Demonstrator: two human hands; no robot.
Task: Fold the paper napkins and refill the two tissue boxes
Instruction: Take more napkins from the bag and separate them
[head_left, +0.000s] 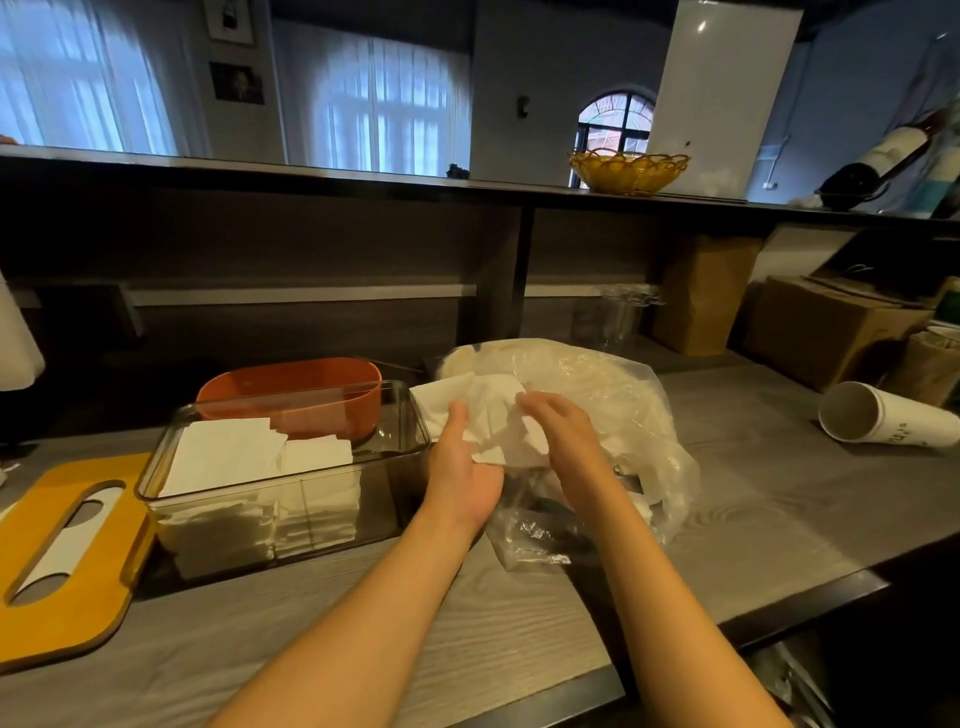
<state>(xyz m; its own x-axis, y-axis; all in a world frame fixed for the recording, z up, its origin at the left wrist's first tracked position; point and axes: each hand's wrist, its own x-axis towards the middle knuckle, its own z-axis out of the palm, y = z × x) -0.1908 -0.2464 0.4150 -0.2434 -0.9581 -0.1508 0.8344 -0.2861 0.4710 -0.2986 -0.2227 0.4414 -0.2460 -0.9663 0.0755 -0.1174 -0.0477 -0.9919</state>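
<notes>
A white paper napkin (491, 410) hangs crumpled between my two hands, above the grey counter. My left hand (462, 467) holds its lower left part, thumb on top. My right hand (563, 431) lies over its right side with fingers curled onto the paper. Just behind and under the hands lies a clear plastic bag (618, 410) with more napkins in it. To the left stands a clear tissue box (410, 415), lid off, with stacks of folded napkins (260, 457) inside. An orange tissue box (291, 387) stands behind it.
A yellow wooden lid with a slot (62, 551) lies at the left on the counter (727, 509). A white paper cup (878, 415) lies on its side at the right. Cardboard boxes (821, 332) and a brown paper bag (701, 291) stand at the back right. A yellow basket (628, 169) sits on the upper shelf.
</notes>
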